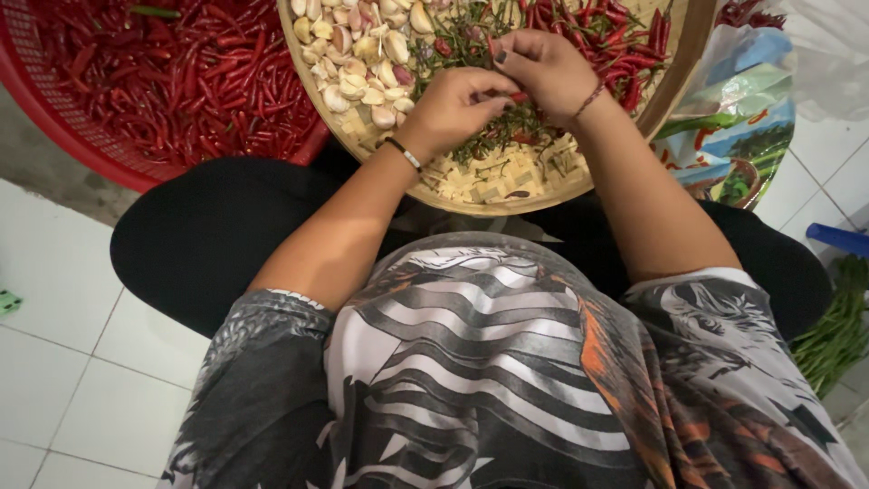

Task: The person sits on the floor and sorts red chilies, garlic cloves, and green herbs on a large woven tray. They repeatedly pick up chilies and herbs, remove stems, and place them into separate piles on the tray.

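While the red plastic basket (54, 109) at the far left brims with red chillies (181, 81), the woven tray (507, 195) rests tilted on the person's lap, and that tilt is the first risk: a knee shift could slide the peeled garlic cloves (362, 63) or the heap of green stems (507, 136) over the near rim onto the tiled floor (63, 299). Over the tray's middle, the left hand (448, 109) is curled narrow, pinching one end of a small red chilli (518, 96); the right hand (543, 68) is closed on its other end. A hard pull could burst the pod, and juice on bare fingers stings. Further right lie more chillies (615, 45) and a printed bag (742, 127).
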